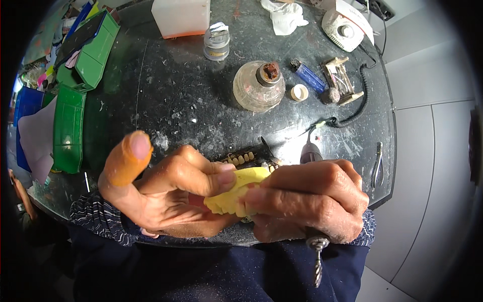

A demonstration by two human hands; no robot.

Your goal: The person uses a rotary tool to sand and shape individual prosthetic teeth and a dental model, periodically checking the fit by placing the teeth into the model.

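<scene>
My left hand (pixel 161 194) and my right hand (pixel 309 201) both grip a yellow dental cast (pixel 236 194) between their fingertips, close over the front edge of the dark worktable (pixel 191 100). My left thumb, wrapped in an orange covering, sticks up free. My right hand also holds a rotary handpiece (pixel 311 153); its dark body pokes out above the knuckles and its coiled metal end shows below the palm. A strip with a row of small artificial teeth (pixel 241 158) lies on the table just behind my fingers.
A glass spirit lamp (pixel 258 86) stands mid-table, with a small jar (pixel 216 43), a blue lighter (pixel 308 75), a white cap (pixel 299 92) and a wooden holder (pixel 341 80) around it. Green trays (pixel 70 128) sit at left. Pliers (pixel 377 168) lie at right. A coiled black cord (pixel 359 103) runs back.
</scene>
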